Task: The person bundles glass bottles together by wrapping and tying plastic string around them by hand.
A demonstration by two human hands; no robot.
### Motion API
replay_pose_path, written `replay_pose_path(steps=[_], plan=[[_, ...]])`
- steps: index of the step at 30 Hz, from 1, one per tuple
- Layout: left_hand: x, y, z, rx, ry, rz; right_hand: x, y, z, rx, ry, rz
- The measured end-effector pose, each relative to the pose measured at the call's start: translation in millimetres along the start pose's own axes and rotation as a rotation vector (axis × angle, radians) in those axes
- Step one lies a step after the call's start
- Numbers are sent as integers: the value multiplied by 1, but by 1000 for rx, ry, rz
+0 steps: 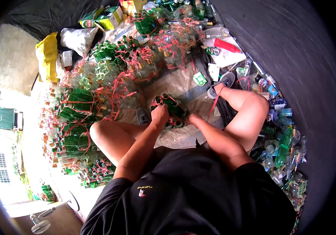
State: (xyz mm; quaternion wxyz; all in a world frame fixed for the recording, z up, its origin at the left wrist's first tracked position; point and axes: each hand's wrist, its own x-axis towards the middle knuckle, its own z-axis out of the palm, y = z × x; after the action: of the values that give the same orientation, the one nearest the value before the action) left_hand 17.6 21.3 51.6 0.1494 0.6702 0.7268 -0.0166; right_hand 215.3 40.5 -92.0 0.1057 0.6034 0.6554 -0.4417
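Note:
A bundle of green bottles (172,107) stands on the brown ground sheet between the person's feet, with red string around it. My left hand (160,114) is closed at the upper left side of the bundle, over the bottle necks; what its fingers pinch is too small to make out. My right hand (193,119) is at the right side of the bundle, its fingers mostly hidden and blurred. A red string (215,102) runs from near the right foot down toward my right hand.
Tied bundles of green bottles (76,135) and clear bottles (142,68) are stacked at the left and ahead. Loose bottles and cans (283,150) lie along the right. A yellow sack (47,56) and a white sack (78,40) stand at the upper left.

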Motion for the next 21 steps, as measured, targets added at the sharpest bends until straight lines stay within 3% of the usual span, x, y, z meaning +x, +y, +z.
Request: replay_pose_path(steps=[2,5,7,8,14,21], plan=[[-12,19,2,79,180,175,5,3,1,-55,18,1],[-33,54,2,9,26,200,9,0,-10,-271,-41,-92],[-36,49,31,8,-21,176,-31,-17,-34,-89,-1,-21],[-39,45,36,13,-32,204,-31,-22,-25,217,86,209],[-36,34,57,-25,39,212,-24,-12,-25,420,99,325],[-42,29,47,-32,95,235,-8,-2,-37,303,124,246]])
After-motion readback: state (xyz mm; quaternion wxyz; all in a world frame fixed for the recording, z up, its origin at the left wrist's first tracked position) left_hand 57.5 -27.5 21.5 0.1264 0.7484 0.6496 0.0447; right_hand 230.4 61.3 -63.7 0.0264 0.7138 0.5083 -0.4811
